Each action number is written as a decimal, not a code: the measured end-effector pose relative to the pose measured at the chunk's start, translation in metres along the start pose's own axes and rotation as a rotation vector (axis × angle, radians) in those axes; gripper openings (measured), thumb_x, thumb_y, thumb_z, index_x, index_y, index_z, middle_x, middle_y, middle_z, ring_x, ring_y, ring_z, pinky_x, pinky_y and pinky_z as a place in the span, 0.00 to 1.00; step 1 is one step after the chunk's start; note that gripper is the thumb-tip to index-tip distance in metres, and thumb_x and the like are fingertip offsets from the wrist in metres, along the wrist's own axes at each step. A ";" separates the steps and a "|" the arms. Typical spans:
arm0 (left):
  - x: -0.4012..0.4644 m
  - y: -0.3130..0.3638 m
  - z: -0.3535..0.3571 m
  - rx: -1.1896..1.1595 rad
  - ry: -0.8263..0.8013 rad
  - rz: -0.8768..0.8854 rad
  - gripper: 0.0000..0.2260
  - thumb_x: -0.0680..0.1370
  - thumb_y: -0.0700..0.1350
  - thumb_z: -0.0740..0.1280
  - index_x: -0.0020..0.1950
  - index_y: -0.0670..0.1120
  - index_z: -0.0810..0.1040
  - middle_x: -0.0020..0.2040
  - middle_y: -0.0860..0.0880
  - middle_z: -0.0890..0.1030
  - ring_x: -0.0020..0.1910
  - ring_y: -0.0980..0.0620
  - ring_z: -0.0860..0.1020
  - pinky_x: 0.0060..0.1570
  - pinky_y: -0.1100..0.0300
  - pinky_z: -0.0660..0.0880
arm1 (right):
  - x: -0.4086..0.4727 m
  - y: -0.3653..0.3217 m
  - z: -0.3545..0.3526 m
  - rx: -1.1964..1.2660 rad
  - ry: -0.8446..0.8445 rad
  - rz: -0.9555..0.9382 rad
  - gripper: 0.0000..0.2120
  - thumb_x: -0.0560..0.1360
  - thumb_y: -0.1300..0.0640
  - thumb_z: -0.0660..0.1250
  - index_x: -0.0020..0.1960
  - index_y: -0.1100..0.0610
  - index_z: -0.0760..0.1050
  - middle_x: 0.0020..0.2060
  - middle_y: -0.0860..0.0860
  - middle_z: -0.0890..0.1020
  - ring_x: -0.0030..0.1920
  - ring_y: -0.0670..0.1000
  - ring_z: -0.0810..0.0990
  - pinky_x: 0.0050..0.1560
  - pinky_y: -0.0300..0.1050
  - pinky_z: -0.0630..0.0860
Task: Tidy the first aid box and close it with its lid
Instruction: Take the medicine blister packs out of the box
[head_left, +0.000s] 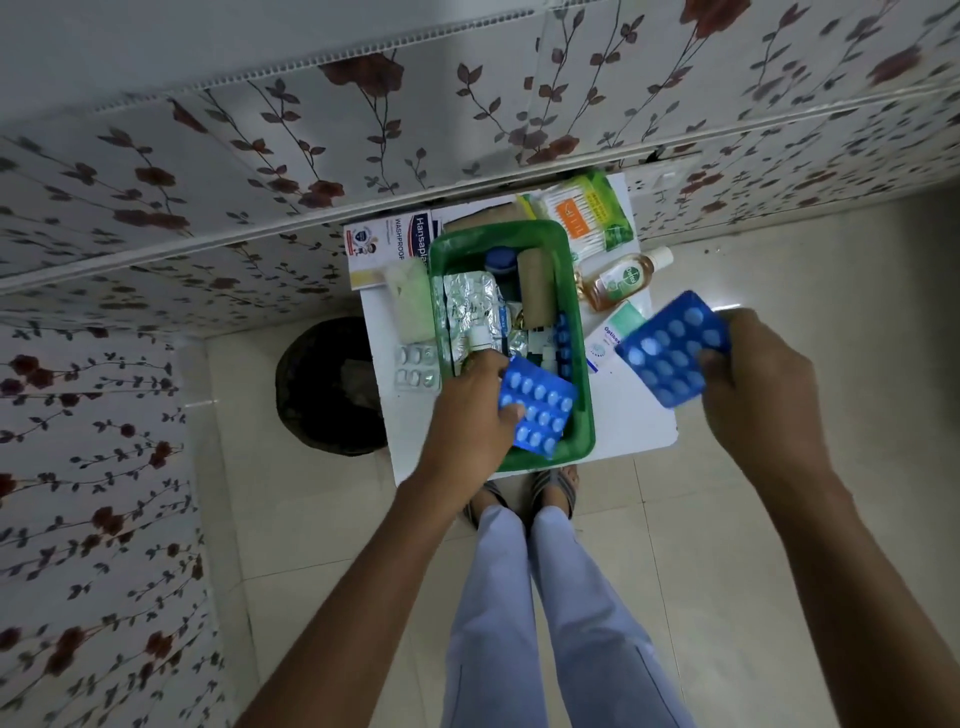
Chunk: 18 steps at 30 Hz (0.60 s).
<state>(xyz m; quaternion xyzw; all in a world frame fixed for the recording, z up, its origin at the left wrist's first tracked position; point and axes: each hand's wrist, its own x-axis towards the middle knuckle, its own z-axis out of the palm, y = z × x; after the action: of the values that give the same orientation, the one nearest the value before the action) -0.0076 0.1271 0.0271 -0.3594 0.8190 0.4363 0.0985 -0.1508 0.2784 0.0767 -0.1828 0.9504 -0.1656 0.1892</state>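
A green first aid box (579, 332) stands open on a small white table (631, 421). It holds silver pill strips (467, 306), a brown bandage roll (537, 286), a blue-capped container and small bottles. My left hand (475, 410) holds a blue blister pack (537, 408) over the box's near end. To the right of the box, above the table, my right hand (763, 384) grips a second blue blister pack (672, 348). No lid is recognisable.
Around the box on the table lie a Hansaplast carton (387, 244), a pale gauze wad (410, 299), two small pill strips (415, 366), a cotton-bud pack (587, 215), an amber Dettol bottle (623, 280) and a white tube carton (610, 338). A dark bin (327, 384) stands left of the table.
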 end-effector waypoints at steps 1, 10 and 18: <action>-0.001 -0.002 0.002 -0.003 -0.012 -0.004 0.18 0.74 0.39 0.67 0.62 0.42 0.69 0.52 0.40 0.81 0.51 0.41 0.79 0.49 0.51 0.76 | 0.000 -0.011 0.000 0.074 0.005 -0.019 0.12 0.77 0.65 0.59 0.60 0.63 0.69 0.54 0.62 0.80 0.51 0.62 0.77 0.43 0.43 0.65; -0.007 -0.031 -0.021 -0.199 0.420 -0.031 0.12 0.74 0.34 0.63 0.56 0.43 0.77 0.48 0.49 0.81 0.43 0.54 0.78 0.41 0.74 0.70 | 0.005 -0.064 0.036 0.087 -0.186 -0.342 0.22 0.71 0.70 0.61 0.61 0.53 0.74 0.55 0.59 0.81 0.53 0.61 0.79 0.49 0.49 0.75; 0.008 -0.106 -0.015 -0.285 0.385 -0.383 0.14 0.74 0.32 0.61 0.57 0.40 0.76 0.53 0.42 0.80 0.53 0.43 0.78 0.56 0.54 0.75 | 0.013 -0.076 0.090 -0.493 -0.526 -0.456 0.18 0.72 0.68 0.59 0.60 0.58 0.71 0.52 0.59 0.80 0.52 0.61 0.79 0.46 0.49 0.75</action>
<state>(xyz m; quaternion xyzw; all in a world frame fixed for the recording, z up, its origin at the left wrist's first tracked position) 0.0606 0.0724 -0.0362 -0.5936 0.6706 0.4440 -0.0294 -0.1030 0.1843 0.0237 -0.4643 0.8161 0.0813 0.3344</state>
